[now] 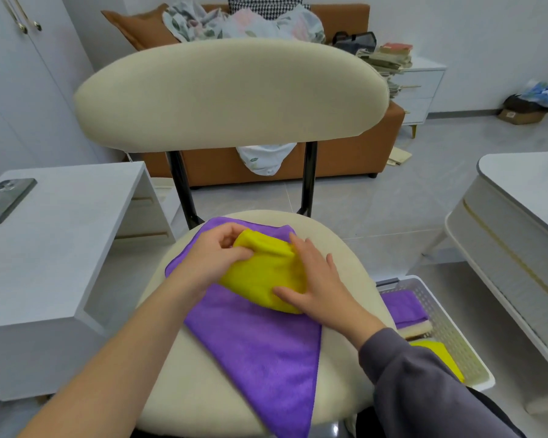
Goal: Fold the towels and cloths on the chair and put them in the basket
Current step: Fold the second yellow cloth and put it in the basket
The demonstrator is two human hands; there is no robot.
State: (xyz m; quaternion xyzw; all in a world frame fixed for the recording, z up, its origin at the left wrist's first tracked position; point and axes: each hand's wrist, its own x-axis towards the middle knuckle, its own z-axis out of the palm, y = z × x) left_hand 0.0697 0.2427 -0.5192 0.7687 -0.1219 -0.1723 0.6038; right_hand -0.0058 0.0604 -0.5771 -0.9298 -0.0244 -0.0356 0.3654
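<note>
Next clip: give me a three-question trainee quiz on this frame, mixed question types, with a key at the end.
1. True or false: the yellow cloth lies on the purple cloth.
2. The right hand on the yellow cloth is: A flat, B a fist, C pinching a corner.
3. What lies on the desk at left?
Key: 1 true; 2 A; 3 a phone.
</note>
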